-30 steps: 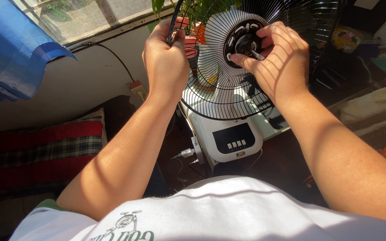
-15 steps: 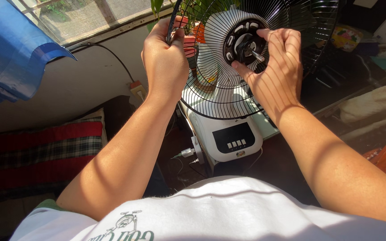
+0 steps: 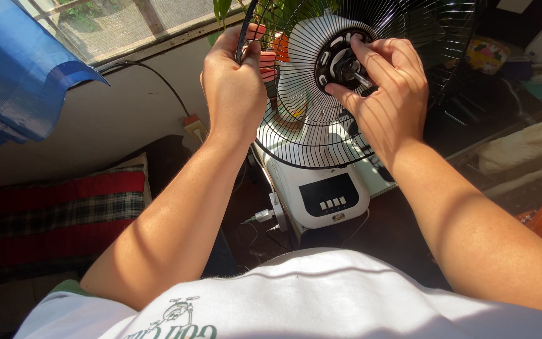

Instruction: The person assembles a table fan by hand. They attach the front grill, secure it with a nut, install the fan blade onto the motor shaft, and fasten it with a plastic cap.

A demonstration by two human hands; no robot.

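The left hand [image 3: 233, 88] is clamped in a fist on the thin black rim of a round wire fan guard [image 3: 308, 135], fingers curled over the edge near its upper left side, thumb pressed along the outside. The guard is a dish of fine black metal spokes fanning out from the middle, glossy where the sun strikes it, and it stands tilted up between the two hands, resting above the fan's white plastic base [image 3: 321, 188]. The right hand [image 3: 387, 94] lies against the middle of the guard, its fingers pinched together round the black plastic hub [image 3: 340, 63], a flat ring with slotted holes, from which a short bright metal shaft [image 3: 362, 78] sticks out just beside the thumb; striped shadows of the spokes fall across the back of this hand. Below both hands the base shows a smooth white casing with a dark square panel and a row of small pale buttons [image 3: 330, 204]. Left of the left forearm lies a soft red and dark plaid cushion [image 3: 58, 210], and above it a crinkled blue curtain [image 3: 14, 69] hangs by the window. A dark cord [image 3: 158, 78] curves along the pale wall just left of the left hand. Under the forearms is the person's white cotton shirt [image 3: 321, 295]
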